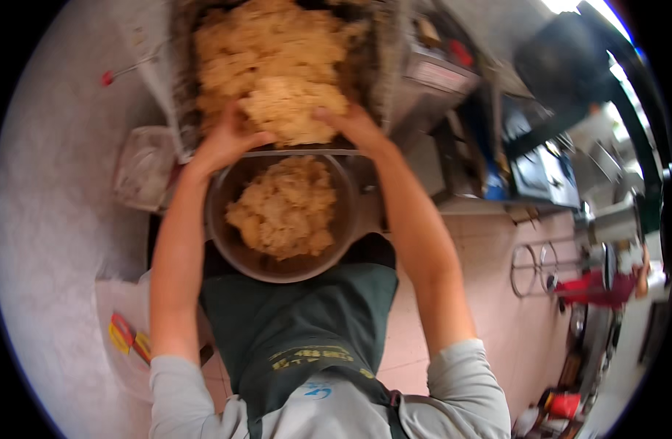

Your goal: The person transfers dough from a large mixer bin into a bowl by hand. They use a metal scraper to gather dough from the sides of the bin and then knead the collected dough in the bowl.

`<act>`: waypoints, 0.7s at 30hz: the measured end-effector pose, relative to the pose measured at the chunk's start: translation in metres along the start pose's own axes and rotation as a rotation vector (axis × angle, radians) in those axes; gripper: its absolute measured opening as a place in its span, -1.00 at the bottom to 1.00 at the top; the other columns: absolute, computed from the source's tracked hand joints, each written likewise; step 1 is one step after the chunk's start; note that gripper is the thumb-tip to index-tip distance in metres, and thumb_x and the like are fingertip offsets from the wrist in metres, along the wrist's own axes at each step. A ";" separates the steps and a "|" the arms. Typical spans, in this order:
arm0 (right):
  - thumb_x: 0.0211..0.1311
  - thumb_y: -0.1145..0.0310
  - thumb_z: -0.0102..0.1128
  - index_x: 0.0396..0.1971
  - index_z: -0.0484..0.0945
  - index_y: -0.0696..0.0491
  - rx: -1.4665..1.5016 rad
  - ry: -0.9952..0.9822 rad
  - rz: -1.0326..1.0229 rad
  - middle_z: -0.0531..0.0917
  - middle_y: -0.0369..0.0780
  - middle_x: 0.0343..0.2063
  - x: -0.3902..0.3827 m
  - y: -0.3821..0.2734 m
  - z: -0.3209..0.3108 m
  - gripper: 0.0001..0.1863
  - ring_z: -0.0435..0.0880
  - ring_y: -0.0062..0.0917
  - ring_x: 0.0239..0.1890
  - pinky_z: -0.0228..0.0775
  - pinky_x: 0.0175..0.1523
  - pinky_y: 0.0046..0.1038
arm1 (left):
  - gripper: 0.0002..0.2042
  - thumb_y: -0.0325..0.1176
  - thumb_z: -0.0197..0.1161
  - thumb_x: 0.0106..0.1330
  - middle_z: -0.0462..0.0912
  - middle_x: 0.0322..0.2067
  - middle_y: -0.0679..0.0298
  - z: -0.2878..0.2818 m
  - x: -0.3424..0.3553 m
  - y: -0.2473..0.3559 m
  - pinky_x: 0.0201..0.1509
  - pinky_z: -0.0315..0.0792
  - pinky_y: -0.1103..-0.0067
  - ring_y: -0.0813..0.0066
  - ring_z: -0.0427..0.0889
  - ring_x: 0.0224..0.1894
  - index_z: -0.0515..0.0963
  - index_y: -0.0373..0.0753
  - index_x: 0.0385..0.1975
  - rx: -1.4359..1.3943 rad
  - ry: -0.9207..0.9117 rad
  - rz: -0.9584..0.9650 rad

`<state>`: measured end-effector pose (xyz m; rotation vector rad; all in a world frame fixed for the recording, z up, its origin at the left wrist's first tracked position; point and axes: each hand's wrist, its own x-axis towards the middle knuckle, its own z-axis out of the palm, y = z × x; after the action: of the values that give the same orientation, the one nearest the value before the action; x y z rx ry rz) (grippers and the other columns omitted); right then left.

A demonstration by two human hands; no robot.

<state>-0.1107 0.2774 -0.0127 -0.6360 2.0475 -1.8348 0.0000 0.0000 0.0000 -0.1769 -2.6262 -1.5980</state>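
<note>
One yellowish, dough-like clump [296,110] is gripped toward eleven o'clock between the curved fingers of the left hand [228,140] and the right hand [356,127], with a metal bowl [342,216] seen at its six o'clock

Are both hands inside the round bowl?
No, the left hand and right hand are at the pale clump beyond the bowl.
</note>
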 end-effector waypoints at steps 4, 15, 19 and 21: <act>0.07 -0.16 0.58 0.44 0.27 0.22 -0.092 0.015 0.141 0.48 -0.02 0.32 0.004 -0.016 0.014 0.10 0.43 -0.27 0.38 0.30 0.41 -0.24 | 0.23 -0.13 0.71 0.05 0.20 0.47 -0.09 0.013 0.000 0.001 0.41 0.42 0.29 0.14 0.35 0.44 -0.13 -0.31 0.58 -0.152 0.182 0.092; 0.22 0.00 0.50 0.38 0.36 0.17 -0.019 0.028 0.076 0.57 -0.09 0.23 0.000 -0.024 0.039 -0.14 0.54 -0.35 0.29 0.35 0.38 -0.32 | -0.08 -0.12 0.76 -0.07 0.66 0.12 0.15 0.029 0.008 0.002 0.31 0.50 0.36 0.33 0.63 0.18 0.40 -0.31 0.29 -0.346 0.261 0.269; 0.21 0.00 0.50 0.39 0.34 0.19 0.028 0.021 0.108 0.55 -0.08 0.25 0.007 -0.016 0.041 -0.12 0.54 -0.34 0.29 0.35 0.38 -0.31 | -0.17 -0.04 0.70 0.00 0.68 0.08 0.12 0.032 0.009 -0.006 0.26 0.53 0.38 0.26 0.67 0.13 0.47 -0.32 0.23 -0.186 0.337 0.217; 0.20 0.00 0.51 0.39 0.34 0.21 -0.036 0.022 0.042 0.57 -0.07 0.24 0.006 -0.015 0.040 -0.10 0.56 -0.34 0.27 0.38 0.36 -0.31 | -0.21 -0.11 0.70 0.03 0.68 0.08 0.13 0.033 0.008 0.002 0.23 0.55 0.38 0.28 0.68 0.12 0.47 -0.32 0.23 -0.214 0.333 0.204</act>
<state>-0.0935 0.2390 -0.0029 -0.5804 2.0963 -1.7922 -0.0080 0.0308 -0.0128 -0.1658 -2.1200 -1.6694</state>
